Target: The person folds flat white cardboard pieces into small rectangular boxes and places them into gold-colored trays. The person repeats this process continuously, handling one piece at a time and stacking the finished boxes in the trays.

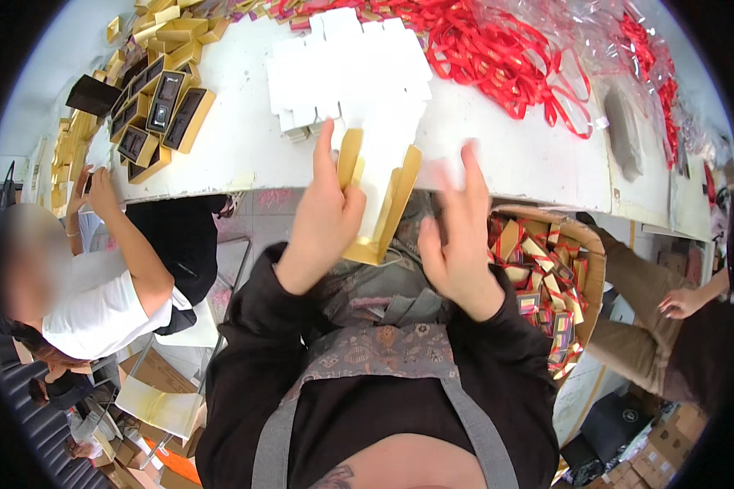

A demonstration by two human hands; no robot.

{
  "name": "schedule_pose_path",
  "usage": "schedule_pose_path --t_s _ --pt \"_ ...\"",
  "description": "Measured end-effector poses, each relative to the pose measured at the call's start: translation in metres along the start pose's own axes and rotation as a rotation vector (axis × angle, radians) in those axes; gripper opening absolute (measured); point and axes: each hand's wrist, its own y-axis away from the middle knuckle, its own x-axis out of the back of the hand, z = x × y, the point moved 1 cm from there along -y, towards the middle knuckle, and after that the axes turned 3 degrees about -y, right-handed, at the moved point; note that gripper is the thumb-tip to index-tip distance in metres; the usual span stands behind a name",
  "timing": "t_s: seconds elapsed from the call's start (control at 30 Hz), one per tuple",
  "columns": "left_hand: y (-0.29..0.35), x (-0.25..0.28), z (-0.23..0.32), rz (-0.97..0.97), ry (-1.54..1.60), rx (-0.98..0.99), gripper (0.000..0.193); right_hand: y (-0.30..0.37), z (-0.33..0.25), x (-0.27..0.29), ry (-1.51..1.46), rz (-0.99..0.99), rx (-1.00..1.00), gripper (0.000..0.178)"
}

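A partly folded carton [400, 200], white inside with gold side walls, tilts over the table's front edge in front of me. My left hand [322, 220] grips its left side, index finger stretched up along the wall and thumb against the inner side. To the right of the carton is my right hand [462, 253], its fingers apart and slightly blurred by motion. It holds nothing and appears apart from the carton. Just beyond the carton lies a pile of flat white carton blanks [347, 69], partly hidden by it.
Gold boxes with dark inserts [165, 102] are heaped at the left. Red ribbons [497, 61] tangle at the back right. A large carton bin [593, 253] of ribboned boxes stands at my right. A person in a white top [110, 314] works at left; another person's hand [681, 303] shows at right.
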Motion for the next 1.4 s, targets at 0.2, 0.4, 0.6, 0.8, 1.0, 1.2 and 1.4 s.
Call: schedule_pose_path --t_s 0.2,0.4,0.6,0.8,1.0,1.2,1.4 --pt "0.015 -0.037 -0.001 0.089 0.025 -0.118 0.054 0.019 0.028 -0.053 -0.436 0.142 -0.392 0.043" --pt "0.019 -0.046 -0.012 0.024 -0.070 -0.063 0.043 0.021 0.024 -0.045 -0.312 0.023 -0.486 0.025" --pt "0.022 -0.040 -0.004 -0.045 -0.120 -0.079 0.042 0.039 0.040 -0.048 -0.860 0.144 -0.641 0.022" --pt "0.023 -0.051 -0.008 -0.031 0.142 -0.008 0.044 0.041 0.039 -0.048 -1.172 0.304 -0.863 0.021" --pt "0.017 -0.046 -0.011 -0.075 -0.052 -0.162 0.050 0.040 0.040 -0.045 -1.187 0.314 -0.872 0.018" --pt "0.021 -0.055 -0.014 -0.071 -0.096 -0.112 0.042 0.035 0.043 -0.032 -1.211 0.140 -0.942 0.020" --pt "0.020 -0.053 -0.020 -0.095 -0.017 -0.229 0.046 0.037 0.047 -0.027 -1.103 -0.058 -0.841 0.027"
